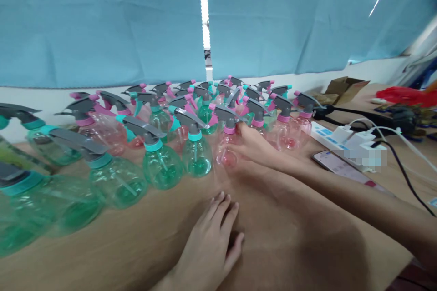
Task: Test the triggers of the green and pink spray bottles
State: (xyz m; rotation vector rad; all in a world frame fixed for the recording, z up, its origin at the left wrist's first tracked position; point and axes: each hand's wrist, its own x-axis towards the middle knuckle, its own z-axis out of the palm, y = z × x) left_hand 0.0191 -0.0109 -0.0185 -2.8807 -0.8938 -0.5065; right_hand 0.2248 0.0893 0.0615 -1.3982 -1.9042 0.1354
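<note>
My right hand (pixel 254 145) reaches forward across the wooden table (pixel 143 241) and wraps round a pink clear spray bottle (pixel 227 150) with a grey trigger head and pink collar. My left hand (pixel 211 241) lies flat on the tabletop near the front edge, fingers stretched out, holding nothing. Just left of the held bottle stand green spray bottles (pixel 196 157) with teal collars. Several more pink and green spray bottles (pixel 205 100) crowd the table behind and to the left.
A white power strip (pixel 329 135) with plugs and cables lies at the right, beside a phone (pixel 337 167). A cardboard box (pixel 344 87) and something red (pixel 406 95) sit at the far right. Blue curtains hang behind the table.
</note>
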